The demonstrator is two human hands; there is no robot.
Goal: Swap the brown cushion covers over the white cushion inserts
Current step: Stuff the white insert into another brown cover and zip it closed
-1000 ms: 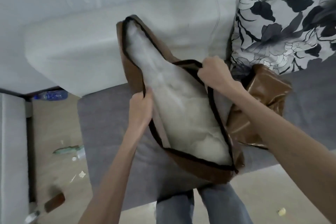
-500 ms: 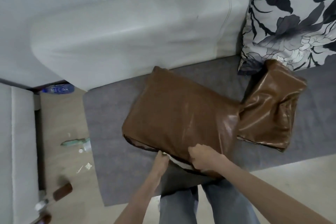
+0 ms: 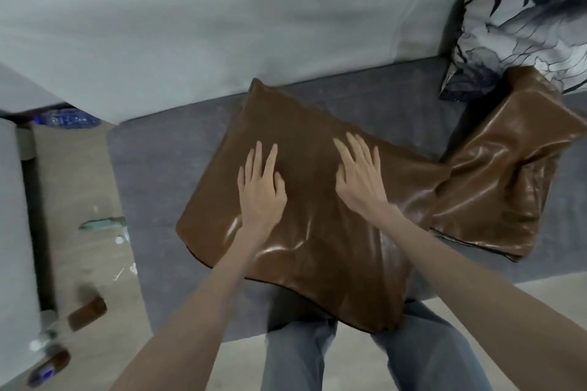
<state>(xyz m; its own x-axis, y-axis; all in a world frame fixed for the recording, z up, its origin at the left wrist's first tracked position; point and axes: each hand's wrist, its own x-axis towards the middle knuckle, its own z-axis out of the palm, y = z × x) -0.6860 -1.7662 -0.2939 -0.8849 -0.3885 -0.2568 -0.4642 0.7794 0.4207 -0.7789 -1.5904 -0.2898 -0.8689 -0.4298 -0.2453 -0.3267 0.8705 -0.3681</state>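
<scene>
On the grey sofa seat [image 3: 165,174] in front of me lies the brown cushion [image 3: 317,238], flat on its broad face, its near corner hanging past the seat's front edge above my jeans [image 3: 298,355]. Both my palms rest on top of it. My left hand [image 3: 262,190] presses down left of the middle, fingers [image 3: 270,162] stretched out and a little spread, gripping nothing. My right hand [image 3: 360,181] lies flat just to the right of it, fingers likewise extended and slightly fanned, pointing toward the pale backrest [image 3: 222,35]. The two hands are near each other but apart, with bare brown cover between them.

A dark piped seam runs along the cushion's near edge (no white insert shows anywhere from this angle). The glossy cover catches light in streaks near my wrists.

Touching the cushion's right corner sits a second brown cushion [image 3: 495,174], more crumpled, tilted with its far end leaning against a black-and-white floral pillow [image 3: 521,28] propped at the backrest.

Off to the left, on the wooden floor [image 3: 79,184], lie small bits of litter and a blue plastic bottle [image 3: 65,119], blurred.
</scene>
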